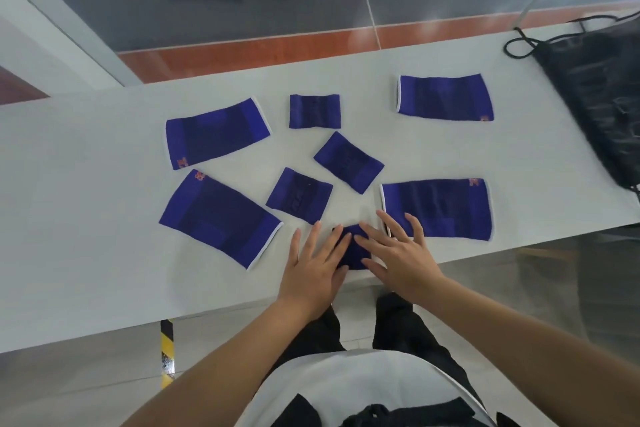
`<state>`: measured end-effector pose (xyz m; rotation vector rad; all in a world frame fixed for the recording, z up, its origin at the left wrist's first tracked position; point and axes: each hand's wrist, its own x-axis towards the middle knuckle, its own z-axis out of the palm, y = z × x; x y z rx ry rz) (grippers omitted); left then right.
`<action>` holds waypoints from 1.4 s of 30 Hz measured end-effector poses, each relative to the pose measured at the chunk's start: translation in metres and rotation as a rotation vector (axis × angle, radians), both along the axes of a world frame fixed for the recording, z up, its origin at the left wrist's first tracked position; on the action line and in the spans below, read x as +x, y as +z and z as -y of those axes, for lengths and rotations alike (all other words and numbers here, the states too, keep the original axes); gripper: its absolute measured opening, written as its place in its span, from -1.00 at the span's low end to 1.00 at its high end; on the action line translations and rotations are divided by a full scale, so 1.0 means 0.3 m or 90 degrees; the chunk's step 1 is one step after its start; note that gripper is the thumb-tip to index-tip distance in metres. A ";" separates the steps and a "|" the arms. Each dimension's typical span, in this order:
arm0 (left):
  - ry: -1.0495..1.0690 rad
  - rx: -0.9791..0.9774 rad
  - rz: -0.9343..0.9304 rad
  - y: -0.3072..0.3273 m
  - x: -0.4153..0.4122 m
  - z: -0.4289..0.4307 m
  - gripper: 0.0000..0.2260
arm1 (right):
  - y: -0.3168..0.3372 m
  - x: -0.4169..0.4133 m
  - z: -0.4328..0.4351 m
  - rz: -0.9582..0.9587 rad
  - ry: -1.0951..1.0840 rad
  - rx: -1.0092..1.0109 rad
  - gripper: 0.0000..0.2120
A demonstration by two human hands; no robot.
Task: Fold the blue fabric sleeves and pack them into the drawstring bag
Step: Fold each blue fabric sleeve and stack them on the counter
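Note:
Several blue fabric sleeves lie flat on the white table [86, 270]. Large ones sit at the left [216, 132], lower left [220, 217], upper right [445, 97] and right [438, 208]. Smaller ones lie in the middle [314, 111], [348, 161], [299, 195]. One small sleeve [355, 248] lies at the near edge, mostly covered by my hands. My left hand [317, 263] and my right hand [394, 253] press flat on it, fingers spread. The black drawstring bag [595, 90] lies at the far right with its cord looped on the table.
The table's near edge runs just below my hands, with grey floor and my dark trousers under it. A yellow-and-black striped leg [167, 350] stands below the table at the left. A glass wall rises behind the far edge.

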<state>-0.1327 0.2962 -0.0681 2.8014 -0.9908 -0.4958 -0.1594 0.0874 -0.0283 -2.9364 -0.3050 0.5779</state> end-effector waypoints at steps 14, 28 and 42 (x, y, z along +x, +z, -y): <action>0.411 -0.103 -0.161 0.183 0.390 -0.048 -0.39 | 0.209 -0.065 0.041 0.004 -0.436 0.292 -0.61; 0.528 -0.337 -0.300 0.271 0.480 0.011 -0.55 | 0.304 -0.153 0.053 -0.016 -0.616 0.417 -0.69; 0.409 -0.686 -0.565 0.686 0.221 -0.025 -0.69 | 0.480 0.038 0.008 -0.178 -0.668 1.096 -0.72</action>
